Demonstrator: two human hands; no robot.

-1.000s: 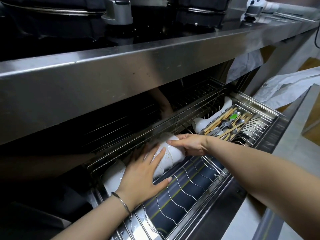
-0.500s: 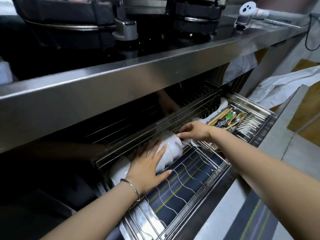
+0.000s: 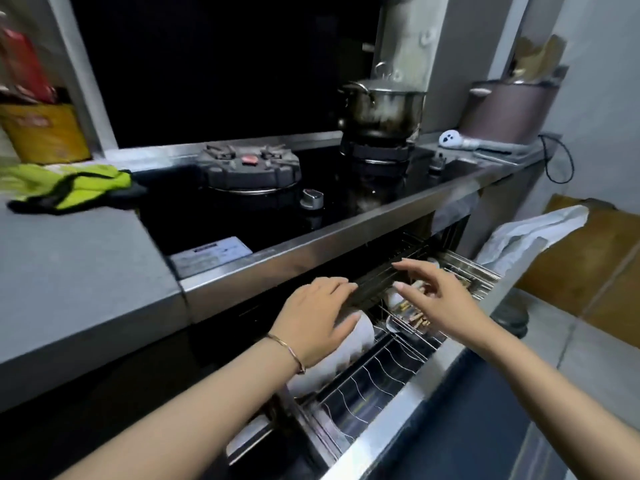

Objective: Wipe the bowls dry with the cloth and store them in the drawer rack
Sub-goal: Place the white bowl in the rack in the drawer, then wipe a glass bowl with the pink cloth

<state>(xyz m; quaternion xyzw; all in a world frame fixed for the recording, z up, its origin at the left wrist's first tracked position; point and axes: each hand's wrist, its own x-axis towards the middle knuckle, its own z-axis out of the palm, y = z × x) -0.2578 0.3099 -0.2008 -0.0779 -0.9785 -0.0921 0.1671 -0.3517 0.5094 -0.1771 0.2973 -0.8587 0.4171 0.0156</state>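
The cloth (image 3: pixel 69 187) lies on the tabletop (image 3: pixel 69 271) far to the left, well away from me, so I think the wiping is done for these. The bowls (image 3: pixel 332 365) stand on their edges between the rack (image 3: pixel 367 386) wires, which I think keep them from tipping. My left hand (image 3: pixel 315 317) lies on them with straight fingers (image 3: pixel 339 284), maybe to steady them. My right hand (image 3: pixel 440 299) hangs over the chopsticks (image 3: pixel 414 318), fingers spread wide, holding nothing.
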